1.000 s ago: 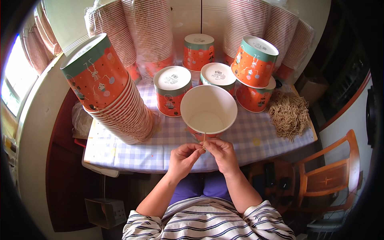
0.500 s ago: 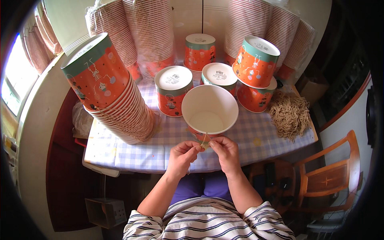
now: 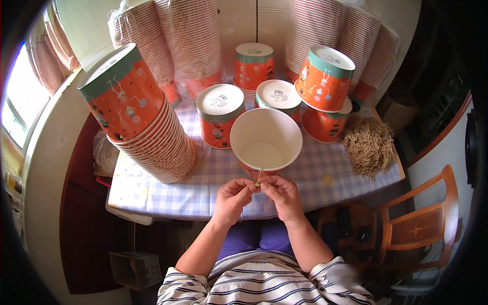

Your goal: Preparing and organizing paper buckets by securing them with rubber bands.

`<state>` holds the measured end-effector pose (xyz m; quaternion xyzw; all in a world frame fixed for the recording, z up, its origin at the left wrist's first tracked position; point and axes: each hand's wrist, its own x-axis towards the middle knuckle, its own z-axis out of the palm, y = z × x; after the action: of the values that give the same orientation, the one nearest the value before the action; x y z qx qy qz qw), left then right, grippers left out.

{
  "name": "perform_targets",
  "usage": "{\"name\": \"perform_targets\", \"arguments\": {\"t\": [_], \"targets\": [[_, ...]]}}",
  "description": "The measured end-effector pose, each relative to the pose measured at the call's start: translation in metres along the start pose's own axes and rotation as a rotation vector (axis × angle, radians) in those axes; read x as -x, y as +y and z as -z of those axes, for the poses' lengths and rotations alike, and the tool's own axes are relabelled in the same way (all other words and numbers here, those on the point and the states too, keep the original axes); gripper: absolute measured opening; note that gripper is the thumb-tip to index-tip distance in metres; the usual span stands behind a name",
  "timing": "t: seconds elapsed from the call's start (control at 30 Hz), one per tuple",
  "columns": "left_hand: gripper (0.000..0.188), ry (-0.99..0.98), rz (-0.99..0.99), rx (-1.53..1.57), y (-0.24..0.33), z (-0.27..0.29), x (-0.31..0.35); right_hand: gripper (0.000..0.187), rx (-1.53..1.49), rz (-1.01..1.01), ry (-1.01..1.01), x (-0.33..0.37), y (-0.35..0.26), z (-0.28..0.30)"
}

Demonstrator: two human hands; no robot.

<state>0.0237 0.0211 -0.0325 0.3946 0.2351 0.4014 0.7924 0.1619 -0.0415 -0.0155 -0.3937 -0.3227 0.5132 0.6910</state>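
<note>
A wide paper bucket (image 3: 267, 134) with a white inside stands with its mouth up at the front of the table. From its near rim a thin tan cord (image 3: 260, 175) runs down to my fingers. My left hand (image 3: 234, 201) pinches the cord between thumb and forefinger just in front of the bucket. Close beside it, almost touching, my right hand (image 3: 285, 198) pinches the same cord, and a small loop shows above its fingers. The exact knot is hidden by the fingertips.
Upturned orange and green buckets (image 3: 220, 117) stand behind. A tall nested stack (image 3: 152, 127) leans at the left; bagged stacks (image 3: 193, 46) line the back. A heap of tan cords (image 3: 370, 147) lies at the right on the checked tablecloth (image 3: 325, 188). A wooden chair (image 3: 414, 229) stands at right.
My right hand has shifted slightly left and its fingers have closed in toward my left fingertips. A small loop of cord now shows above them. The bucket has barely moved.
</note>
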Motion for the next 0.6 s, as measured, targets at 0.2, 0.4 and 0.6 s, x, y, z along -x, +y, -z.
{"name": "perform_targets", "arguments": {"t": [0.2,0.4,0.6], "targets": [[0.014,-0.001,-0.030,-0.041,-0.002,0.004,0.000,0.007,0.062,0.072,0.042,-0.005,0.013,0.008],[0.027,0.027,-0.116,-0.138,0.001,-0.006,0.001,0.009,0.124,0.082,0.069,-0.004,0.007,0.007],[0.034,0.062,-0.380,-0.759,0.006,-0.017,0.000,0.012,0.113,0.061,0.049,-0.003,0.002,0.005]]}}
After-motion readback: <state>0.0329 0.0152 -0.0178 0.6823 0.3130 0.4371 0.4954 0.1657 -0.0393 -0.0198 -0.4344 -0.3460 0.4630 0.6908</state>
